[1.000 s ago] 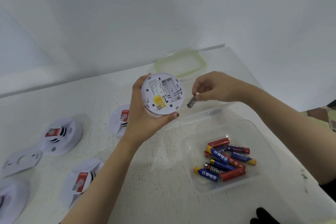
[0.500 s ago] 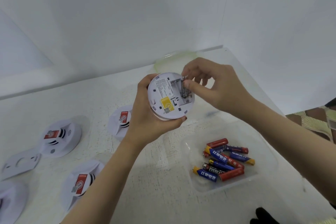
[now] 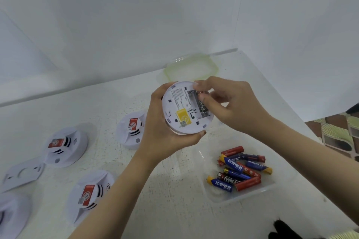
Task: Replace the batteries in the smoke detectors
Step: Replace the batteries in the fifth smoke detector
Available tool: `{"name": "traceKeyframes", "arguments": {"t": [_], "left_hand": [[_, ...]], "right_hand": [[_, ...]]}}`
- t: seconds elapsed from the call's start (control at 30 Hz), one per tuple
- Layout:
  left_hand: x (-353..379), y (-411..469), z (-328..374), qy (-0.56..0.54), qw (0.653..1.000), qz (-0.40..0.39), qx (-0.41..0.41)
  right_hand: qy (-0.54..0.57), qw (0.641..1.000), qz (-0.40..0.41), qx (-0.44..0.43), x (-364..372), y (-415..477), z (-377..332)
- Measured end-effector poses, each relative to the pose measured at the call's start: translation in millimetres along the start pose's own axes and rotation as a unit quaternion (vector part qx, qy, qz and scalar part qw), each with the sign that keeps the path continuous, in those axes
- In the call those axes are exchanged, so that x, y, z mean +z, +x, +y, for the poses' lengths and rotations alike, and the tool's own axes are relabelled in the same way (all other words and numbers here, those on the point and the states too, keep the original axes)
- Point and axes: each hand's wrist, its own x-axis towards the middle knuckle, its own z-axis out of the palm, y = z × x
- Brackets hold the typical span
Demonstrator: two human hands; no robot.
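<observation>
The near right of the table (image 3: 174, 209) carries a clear box (image 3: 250, 197) of loose cells (image 3: 240, 170). At near left lie four more units (image 3: 66, 145), face up, and a mounting plate (image 3: 21, 174).

Above the middle of the table, the left hand (image 3: 165, 134) holds the detector (image 3: 178, 106) back side up, fingers wrapped round its rim. The right hand (image 3: 235, 103) is on the open bay, with thumb and forefinger closed on the battery (image 3: 203, 107).

Change: one second ago the battery hung just right of the detector, clear of it. Half a second ago it entered the bay at an angle. It now lies along the right slot, with the thumb on its far half. The left slot (image 3: 191, 101) shows bare metal and appears empty.

Meaning: the first cell of this detector is in place or nearly so. The fingers cover its far end, so full seating against the contacts cannot be confirmed. A second cell and the back plate are judged to remain for this unit.

At the far edge, the green-rimmed lid (image 3: 212, 64) lies flat.
</observation>
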Motion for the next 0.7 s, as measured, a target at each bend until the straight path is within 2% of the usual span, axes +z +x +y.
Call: {"name": "traceKeyframes", "arguments": {"t": [0.13,0.5,0.6,0.7], "left_hand": [[-1.4,-4.2,-1.2,0.009,1.000,0.010,0.007],[-1.0,-6.1,-3.9,0.054,0.996,0.056,0.035],[-1.3,-3.3,-6.6,0.033,0.998,0.044,0.024],[-6.6,4.4,-8.5,0.000,0.999,0.044,0.001]], "right_hand": [[-0.052,0.995,-0.004,-0.080,2.9,-4.5,-1.0],[-0.069,0.992,-0.036,-0.102,2.4,-13.5,0.4],[-0.019,0.995,-0.072,-0.066,-1.6,-8.4,3.7],[0.129,0.985,-0.100,0.060,-7.5,-3.9,5.0]]}}
